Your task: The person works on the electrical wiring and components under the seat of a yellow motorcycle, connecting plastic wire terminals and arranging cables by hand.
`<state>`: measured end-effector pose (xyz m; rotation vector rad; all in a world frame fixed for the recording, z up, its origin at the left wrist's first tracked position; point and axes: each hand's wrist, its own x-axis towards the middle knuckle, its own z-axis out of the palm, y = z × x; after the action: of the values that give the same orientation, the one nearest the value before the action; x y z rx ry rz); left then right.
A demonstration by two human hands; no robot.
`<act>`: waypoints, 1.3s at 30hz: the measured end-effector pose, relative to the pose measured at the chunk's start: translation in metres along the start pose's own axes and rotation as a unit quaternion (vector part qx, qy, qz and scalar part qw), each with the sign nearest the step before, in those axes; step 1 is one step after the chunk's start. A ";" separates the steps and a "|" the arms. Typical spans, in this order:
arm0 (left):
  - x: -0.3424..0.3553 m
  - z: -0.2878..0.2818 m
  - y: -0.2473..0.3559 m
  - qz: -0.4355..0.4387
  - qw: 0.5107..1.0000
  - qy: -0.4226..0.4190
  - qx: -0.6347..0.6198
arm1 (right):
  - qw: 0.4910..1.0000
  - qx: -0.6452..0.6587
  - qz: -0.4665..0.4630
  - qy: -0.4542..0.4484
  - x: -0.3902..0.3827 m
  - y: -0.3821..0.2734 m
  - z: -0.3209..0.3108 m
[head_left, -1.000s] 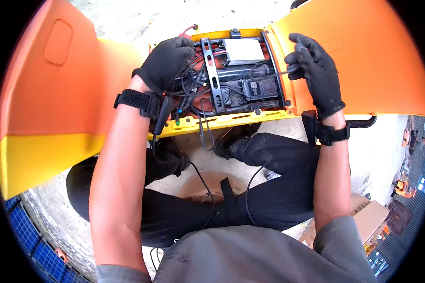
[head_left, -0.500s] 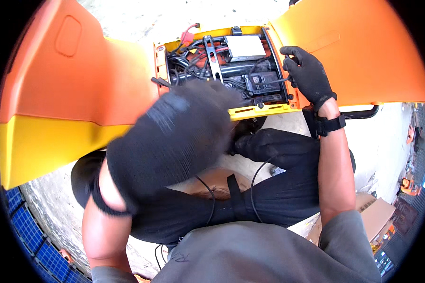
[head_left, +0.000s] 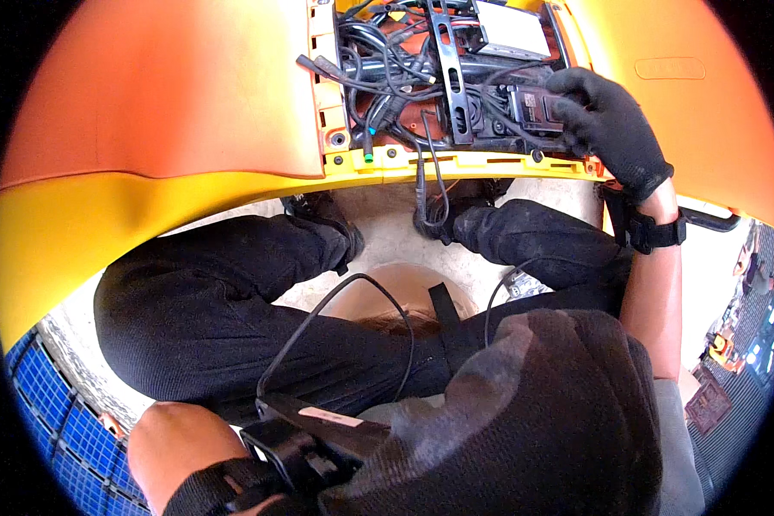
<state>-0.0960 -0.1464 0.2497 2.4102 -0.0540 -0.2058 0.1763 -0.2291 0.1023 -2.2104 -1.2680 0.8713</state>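
My left hand (head_left: 499,413), in a black glove with a grey-stained patch, is raised large and close at the lower middle. Its fingers are hidden, so I cannot see what it may hold. My right hand (head_left: 611,129), also black-gloved, is at the right end of the open bay. Its fingers curl beside a black module (head_left: 533,107) with cables; whatever lies within them is hidden. Loose black cables (head_left: 378,82) with connector ends fill the bay's left part. One thin cable (head_left: 428,168) loops down over the yellow front edge (head_left: 482,161).
Orange panels (head_left: 172,95) flank the bay. A slotted black bracket (head_left: 450,69) crosses it, beside a silver box (head_left: 512,30). My bent legs (head_left: 189,301) sit below. A black cable (head_left: 318,305) arcs over my lap. Blue grid panels (head_left: 47,404) lie at lower left.
My left hand has left the bay and come back toward me, uncovering cables there. My right hand stays at the bay's right end. The whole view has shifted.
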 end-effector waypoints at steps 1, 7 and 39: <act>-0.001 0.002 -0.001 0.002 1.000 0.004 0.003 | 0.999 -0.001 -0.004 0.034 0.006 -0.001 -0.001; -0.009 0.009 -0.003 0.002 1.000 0.009 0.009 | 0.992 0.111 0.002 0.068 0.009 -0.003 -0.009; 0.035 0.076 -0.046 -0.116 0.965 -0.040 0.233 | 0.916 0.367 0.004 0.162 0.005 0.016 -0.041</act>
<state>-0.0748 -0.1653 0.1585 2.8753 0.1619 -0.4404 0.2167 -0.2347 0.1187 -1.6528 -0.6234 0.7705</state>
